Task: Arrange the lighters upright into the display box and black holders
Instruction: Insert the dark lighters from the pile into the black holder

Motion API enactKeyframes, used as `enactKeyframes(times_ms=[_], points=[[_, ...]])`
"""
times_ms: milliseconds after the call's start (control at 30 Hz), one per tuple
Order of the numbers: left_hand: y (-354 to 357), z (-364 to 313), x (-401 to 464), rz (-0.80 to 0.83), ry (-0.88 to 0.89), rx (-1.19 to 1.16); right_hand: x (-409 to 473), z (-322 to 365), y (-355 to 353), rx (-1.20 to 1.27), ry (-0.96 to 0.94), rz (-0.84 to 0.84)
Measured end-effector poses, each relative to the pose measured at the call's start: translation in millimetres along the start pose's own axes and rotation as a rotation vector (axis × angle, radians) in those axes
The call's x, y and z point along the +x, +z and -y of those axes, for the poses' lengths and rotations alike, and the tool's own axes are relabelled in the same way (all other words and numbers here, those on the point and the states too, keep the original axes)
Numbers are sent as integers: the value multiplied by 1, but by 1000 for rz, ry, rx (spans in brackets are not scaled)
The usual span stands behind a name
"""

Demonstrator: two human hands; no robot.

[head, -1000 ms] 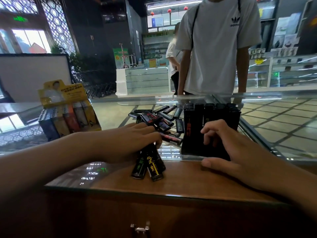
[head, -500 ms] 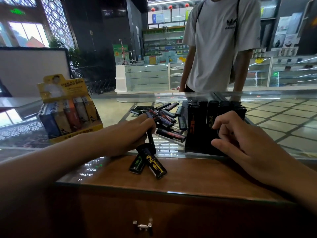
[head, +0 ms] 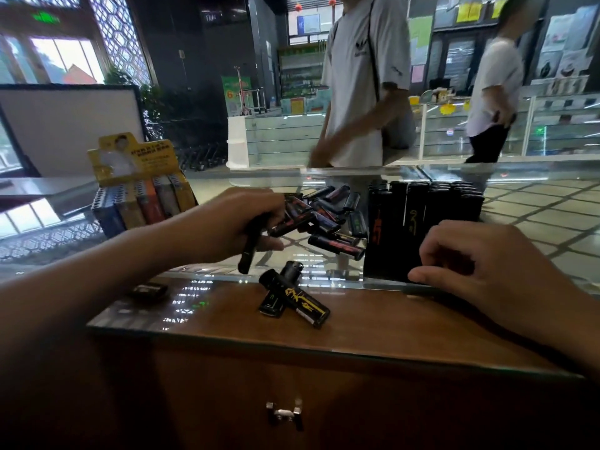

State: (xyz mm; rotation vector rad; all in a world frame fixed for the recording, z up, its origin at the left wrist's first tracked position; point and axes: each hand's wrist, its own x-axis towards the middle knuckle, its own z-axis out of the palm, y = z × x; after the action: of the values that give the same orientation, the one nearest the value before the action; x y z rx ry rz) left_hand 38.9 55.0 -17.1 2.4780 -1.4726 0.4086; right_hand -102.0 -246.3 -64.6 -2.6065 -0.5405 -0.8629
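From the head camera, the left hand (head: 233, 222) curls round one black lighter (head: 250, 248) in the middle of the frame. The right hand (head: 480, 264) is loosely bent, holds nothing, and rests by the black holders (head: 418, 222). Loose lighters (head: 324, 212) lie just behind on the counter (head: 389, 319); the yellow display box (head: 143, 193) stands at left. They look small, light, hard and maybe slippery, so pinch the flat sides.

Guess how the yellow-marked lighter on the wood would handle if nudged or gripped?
The yellow-marked lighter looks rigid and glossy, so probably slick. It lies across another lighter, so a nudge would likely pivot it or move both.
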Motion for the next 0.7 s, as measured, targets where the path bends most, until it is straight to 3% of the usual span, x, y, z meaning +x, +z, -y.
enactKeyframes(times_ms=[600,700], points=[[5,-13,-36,324,-79,-32,-1,10,-3,97,-43,-27],[8,-10,-30,266,-62,-57,0,9,-2,91,-35,-18]])
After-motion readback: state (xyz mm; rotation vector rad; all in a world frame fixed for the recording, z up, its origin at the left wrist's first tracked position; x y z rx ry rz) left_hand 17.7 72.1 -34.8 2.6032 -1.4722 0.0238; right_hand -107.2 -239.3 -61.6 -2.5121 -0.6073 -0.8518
